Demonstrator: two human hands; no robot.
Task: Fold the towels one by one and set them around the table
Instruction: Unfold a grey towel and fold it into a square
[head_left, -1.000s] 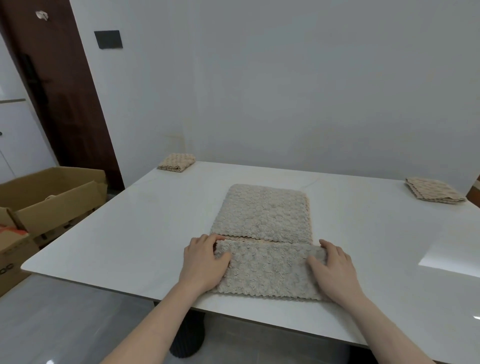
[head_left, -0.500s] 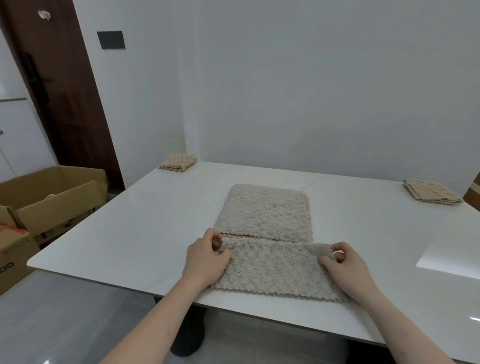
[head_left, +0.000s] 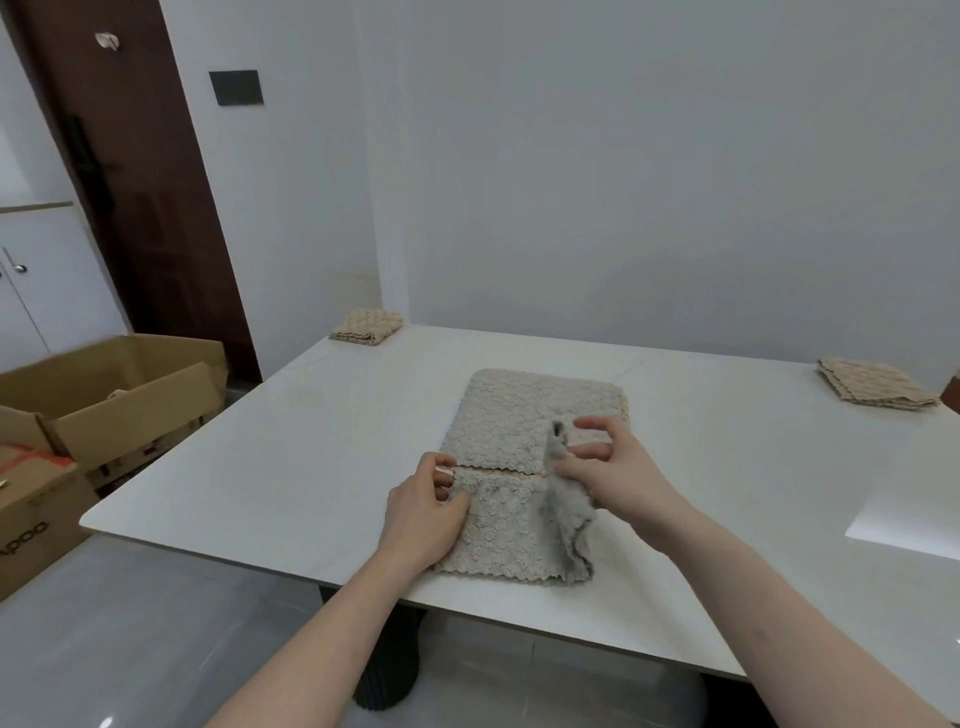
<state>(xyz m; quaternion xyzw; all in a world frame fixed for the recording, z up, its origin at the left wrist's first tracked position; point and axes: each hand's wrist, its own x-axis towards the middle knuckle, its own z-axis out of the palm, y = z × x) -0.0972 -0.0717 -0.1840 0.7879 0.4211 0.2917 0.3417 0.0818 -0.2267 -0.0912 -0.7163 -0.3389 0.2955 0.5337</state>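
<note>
A beige textured towel (head_left: 506, 525), folded into a narrow strip, lies near the front edge of the white table (head_left: 291, 457). My right hand (head_left: 605, 467) pinches its right end, lifted off the table and carried toward the left. At the strip's left end my left hand (head_left: 423, 512) pinches the upper corner and rests on the cloth. Behind it lies a larger flat stack of towels (head_left: 511, 418). One folded towel (head_left: 368, 326) sits at the far left corner, another folded towel (head_left: 878, 383) at the far right edge.
Open cardboard boxes (head_left: 109, 400) stand on the floor left of the table. A dark wooden door (head_left: 135, 182) is behind them. White walls close off the table's far side.
My right hand has pinched the strip's right end, raised it and swung it leftward over the towel. My left hand went from lying flat to pinching the left corner.
</note>
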